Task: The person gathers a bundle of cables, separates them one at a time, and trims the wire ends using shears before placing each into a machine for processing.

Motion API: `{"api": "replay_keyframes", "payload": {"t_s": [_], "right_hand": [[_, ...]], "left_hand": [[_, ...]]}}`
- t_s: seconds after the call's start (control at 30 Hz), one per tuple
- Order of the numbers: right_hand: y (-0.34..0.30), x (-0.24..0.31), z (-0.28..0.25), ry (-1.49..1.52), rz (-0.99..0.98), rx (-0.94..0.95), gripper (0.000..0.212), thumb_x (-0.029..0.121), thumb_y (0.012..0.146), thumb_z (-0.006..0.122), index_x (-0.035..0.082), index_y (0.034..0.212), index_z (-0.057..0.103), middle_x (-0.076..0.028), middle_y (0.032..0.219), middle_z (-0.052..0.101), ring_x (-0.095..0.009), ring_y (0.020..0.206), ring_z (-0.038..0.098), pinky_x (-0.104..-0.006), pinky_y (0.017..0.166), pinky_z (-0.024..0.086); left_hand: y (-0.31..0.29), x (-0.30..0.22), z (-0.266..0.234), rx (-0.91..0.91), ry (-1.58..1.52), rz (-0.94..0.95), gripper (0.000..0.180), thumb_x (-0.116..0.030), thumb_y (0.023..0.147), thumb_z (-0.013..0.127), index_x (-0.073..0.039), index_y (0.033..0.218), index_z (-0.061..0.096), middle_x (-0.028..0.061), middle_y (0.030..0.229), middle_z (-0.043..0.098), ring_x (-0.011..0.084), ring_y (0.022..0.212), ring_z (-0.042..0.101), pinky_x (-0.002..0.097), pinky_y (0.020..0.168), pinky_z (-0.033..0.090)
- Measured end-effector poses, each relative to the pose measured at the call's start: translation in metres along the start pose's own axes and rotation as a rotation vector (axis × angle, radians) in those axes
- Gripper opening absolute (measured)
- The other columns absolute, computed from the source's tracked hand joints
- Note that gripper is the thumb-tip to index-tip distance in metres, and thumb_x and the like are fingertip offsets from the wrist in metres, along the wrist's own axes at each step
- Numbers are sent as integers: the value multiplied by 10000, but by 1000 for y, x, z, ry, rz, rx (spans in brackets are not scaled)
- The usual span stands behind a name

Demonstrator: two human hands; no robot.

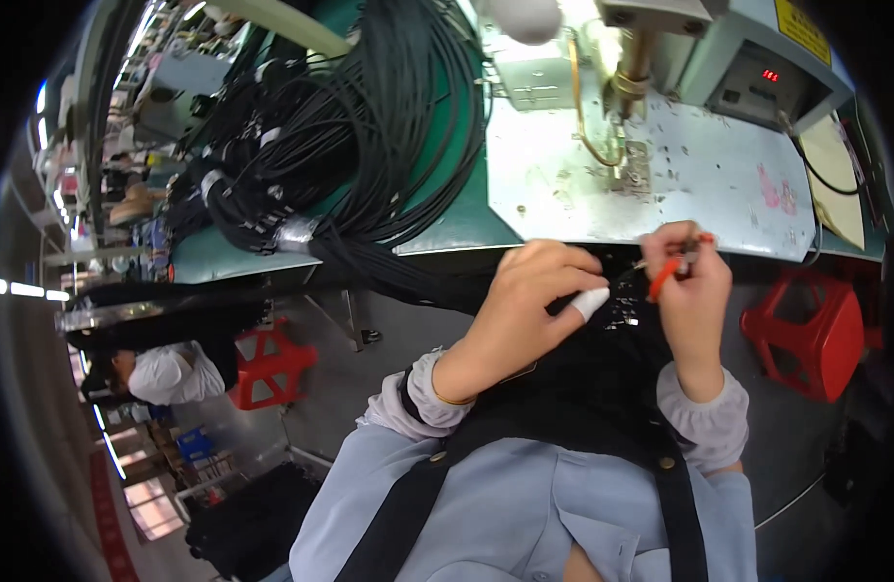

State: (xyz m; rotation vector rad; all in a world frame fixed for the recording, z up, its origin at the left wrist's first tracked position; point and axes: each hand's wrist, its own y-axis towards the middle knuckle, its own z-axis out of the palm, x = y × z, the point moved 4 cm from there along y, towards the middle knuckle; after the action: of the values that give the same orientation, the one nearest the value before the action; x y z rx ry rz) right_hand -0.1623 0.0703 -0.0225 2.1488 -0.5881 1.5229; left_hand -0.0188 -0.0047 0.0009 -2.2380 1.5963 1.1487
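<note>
My right hand (694, 286) is closed around small orange-handled pliers (664, 281), near the front edge of the work table. My left hand (544, 296) faces it with thumb and fingers pinched on what looks like the end of a black cable (617, 279); the hold is partly hidden. White wrapping covers the left thumb's tip. A bundle of black cables (408, 279) runs from the table over its edge and behind my left hand. Several small shiny ends (623, 312) show against the dark apron just under the hands.
A bench machine with a metal head (629, 82) stands on a pale metal plate (554, 209). Beside it is a grey control box (772, 82). Coiled black cables (369, 126) cover the green tabletop's left. Red stools (815, 335) stand at both sides; another person (175, 373) sits left.
</note>
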Motion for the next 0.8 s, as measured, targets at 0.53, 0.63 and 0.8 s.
{"api": "replay_keyframes", "payload": {"t_s": [0.53, 0.63, 0.8], "right_hand": [[-20, -1, 4, 13, -22, -73, 88, 48, 813, 538, -9, 773, 591, 4, 528, 479, -36, 461, 420, -178, 438, 309], [-22, -3, 12, 25, -61, 6, 132, 105, 842, 517, -1, 790, 577, -2, 523, 480, -28, 398, 396, -164, 384, 286], [-22, -10, 15, 18, -72, 17, 138, 109, 841, 518, -3, 787, 577, -8, 512, 488, -32, 390, 410, -167, 372, 293]], "left_hand": [[-39, 87, -70, -544, 757, -597, 657, -234, 585, 698, 33, 1106, 401, 156, 1103, 444, 288, 987, 437, 392, 802, 346], [-37, 92, -74, -421, 686, -682, 659, -241, 572, 703, 35, 1093, 406, 144, 1047, 470, 278, 951, 446, 388, 775, 352], [-37, 97, -74, -340, 662, -474, 617, -182, 573, 699, 43, 1073, 417, 133, 947, 503, 276, 898, 460, 396, 777, 367]]}}
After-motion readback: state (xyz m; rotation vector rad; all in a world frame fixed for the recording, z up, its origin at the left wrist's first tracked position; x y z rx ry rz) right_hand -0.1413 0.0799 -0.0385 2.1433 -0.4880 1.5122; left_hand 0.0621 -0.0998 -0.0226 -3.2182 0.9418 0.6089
